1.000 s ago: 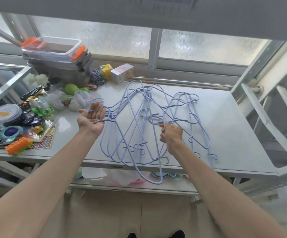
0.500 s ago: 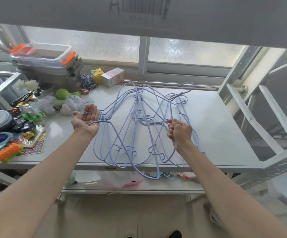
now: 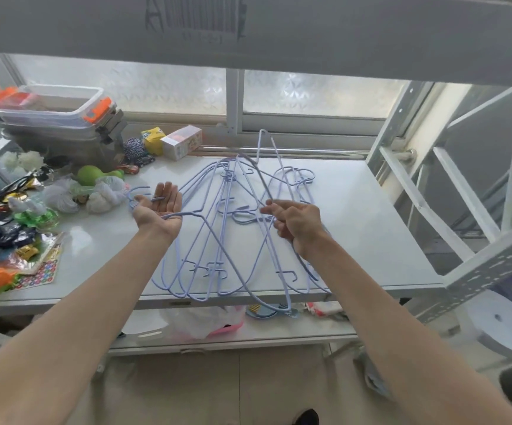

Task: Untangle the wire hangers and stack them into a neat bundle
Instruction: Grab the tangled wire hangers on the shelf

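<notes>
A tangle of several pale blue wire hangers [image 3: 218, 240] lies spread over the white table [image 3: 356, 225], their lower ends hanging past the front edge. My left hand [image 3: 159, 210] is palm up at the left side of the tangle, with a hanger hook lying across its loosely curled fingers and a wire running past the wrist. My right hand [image 3: 294, 222] is closed on one hanger [image 3: 264, 142] at the middle right. That hanger is tilted up off the pile, its far corner raised toward the window.
Stacked plastic boxes with orange latches [image 3: 55, 118], small cartons [image 3: 181, 142], a green toy [image 3: 95, 174] and toy clutter fill the table's left side. A metal rack frame [image 3: 463, 210] stands at the right. A shelf [image 3: 248, 26] hangs overhead, and bags [image 3: 202, 326] lie on the lower shelf.
My right hand has lifted one hanger, so its far end now points up toward the window. The right-hand hangers have drawn in toward the pile. My left hand has stayed put.
</notes>
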### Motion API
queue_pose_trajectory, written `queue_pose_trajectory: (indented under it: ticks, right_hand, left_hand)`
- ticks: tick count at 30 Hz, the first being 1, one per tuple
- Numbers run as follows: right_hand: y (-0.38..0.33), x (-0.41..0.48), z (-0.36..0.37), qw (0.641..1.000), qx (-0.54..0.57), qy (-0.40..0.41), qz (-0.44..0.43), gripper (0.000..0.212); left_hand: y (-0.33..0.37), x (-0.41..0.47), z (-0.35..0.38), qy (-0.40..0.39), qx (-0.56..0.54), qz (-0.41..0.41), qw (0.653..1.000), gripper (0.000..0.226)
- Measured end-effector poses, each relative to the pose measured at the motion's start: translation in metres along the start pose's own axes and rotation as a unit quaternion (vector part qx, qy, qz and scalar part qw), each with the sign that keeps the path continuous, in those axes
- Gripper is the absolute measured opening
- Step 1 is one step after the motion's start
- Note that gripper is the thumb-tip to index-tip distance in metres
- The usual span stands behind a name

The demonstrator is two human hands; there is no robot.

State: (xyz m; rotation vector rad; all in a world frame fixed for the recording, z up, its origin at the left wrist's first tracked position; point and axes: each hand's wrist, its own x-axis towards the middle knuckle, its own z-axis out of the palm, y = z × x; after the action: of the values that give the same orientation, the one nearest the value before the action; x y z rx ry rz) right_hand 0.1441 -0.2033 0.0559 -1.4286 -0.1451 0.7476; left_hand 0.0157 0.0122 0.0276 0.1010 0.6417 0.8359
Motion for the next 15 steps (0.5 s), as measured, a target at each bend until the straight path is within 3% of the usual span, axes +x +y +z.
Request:
queue_pose_trajectory:
  ticks: [6, 15]
  right_hand:
    - [0.015, -0.008, 0.016, 0.998, -0.04, 0.03, 0.049, 0.009]
    - [0.038, -0.015, 0.032, 0.994, -0.083, 0.051, 0.043, 0.007]
  left_hand:
    - [-0.018, 0.004, 0.011, 0.006, 0.009, 0.001, 1.0, 0.048]
    - [-0.033, 0.012, 0.01, 0.013, 0.007, 0.038, 0.999, 0.035]
